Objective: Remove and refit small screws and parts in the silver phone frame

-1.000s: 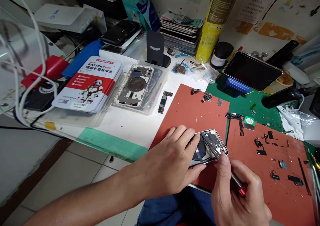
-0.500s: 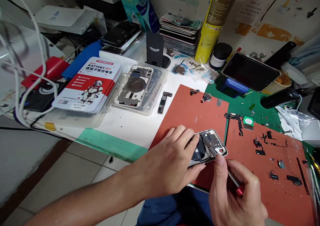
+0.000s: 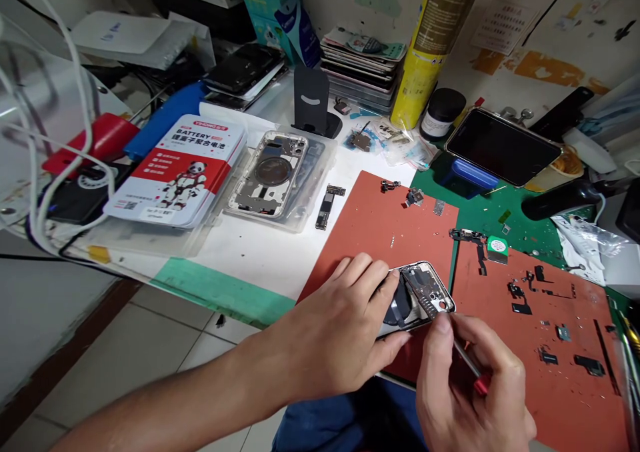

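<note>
My left hand (image 3: 347, 322) is closed around the near-left part of an opened phone housing (image 3: 429, 283), fingers over its far edge and thumb along its near edge. A dark round coil (image 3: 399, 303) shows inside the housing beside my fingertips. In my right hand (image 3: 470, 385) is a slim metal hand tool (image 3: 426, 304) with a ribbed grip and a red end; its exact kind is unclear. The tool slants into the housing, its thin tip against the inside near the far rim. Beneath the housing lies a reddish-brown mat (image 3: 360, 232).
Small phone parts (image 3: 523, 299) lie scattered on the right mat. A logic board (image 3: 330, 205) and a second phone housing (image 3: 270, 172) are left of the mat. A battery box (image 3: 177, 172), yellow spray can (image 3: 425, 52) and propped phone (image 3: 503, 147) stand further back.
The tool and my right hand have shifted very slightly, with the tip still inside the housing. My left hand keeps its hold on the housing.
</note>
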`<state>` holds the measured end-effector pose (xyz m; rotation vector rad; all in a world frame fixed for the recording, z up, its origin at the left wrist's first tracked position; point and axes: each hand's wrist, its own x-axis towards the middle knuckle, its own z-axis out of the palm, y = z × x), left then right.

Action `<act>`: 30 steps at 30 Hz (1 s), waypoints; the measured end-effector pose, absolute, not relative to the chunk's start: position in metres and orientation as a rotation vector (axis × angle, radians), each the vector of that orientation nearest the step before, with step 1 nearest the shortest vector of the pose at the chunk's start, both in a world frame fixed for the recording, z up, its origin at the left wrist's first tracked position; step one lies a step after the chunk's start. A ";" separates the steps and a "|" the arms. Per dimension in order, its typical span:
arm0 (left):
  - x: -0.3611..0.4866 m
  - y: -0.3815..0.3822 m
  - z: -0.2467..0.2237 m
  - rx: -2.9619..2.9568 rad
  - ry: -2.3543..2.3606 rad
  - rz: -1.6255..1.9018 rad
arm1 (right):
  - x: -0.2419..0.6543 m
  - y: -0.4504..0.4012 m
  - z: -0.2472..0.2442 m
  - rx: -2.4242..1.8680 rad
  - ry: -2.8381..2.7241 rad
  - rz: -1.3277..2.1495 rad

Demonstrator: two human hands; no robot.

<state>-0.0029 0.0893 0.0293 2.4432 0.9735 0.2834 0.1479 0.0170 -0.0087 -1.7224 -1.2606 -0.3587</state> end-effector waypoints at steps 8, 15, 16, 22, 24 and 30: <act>-0.002 0.090 0.031 2.452 0.981 0.301 | 0.146 0.018 -0.005 -1.841 -1.178 -0.432; -0.003 0.089 0.027 2.451 0.990 0.334 | 0.146 0.016 -0.009 -1.833 -1.139 -0.403; -0.003 0.088 0.026 2.459 0.995 0.343 | 0.147 0.016 -0.010 -1.831 -1.145 -0.411; -0.004 0.079 0.018 2.611 1.041 0.485 | 0.149 0.012 -0.002 -1.844 -1.068 -0.339; -0.003 0.077 0.016 2.672 1.059 0.521 | 0.150 0.014 0.004 -1.831 -1.029 -0.313; -0.002 0.072 0.008 2.760 1.084 0.596 | 0.165 0.038 0.009 -1.759 -1.080 -0.170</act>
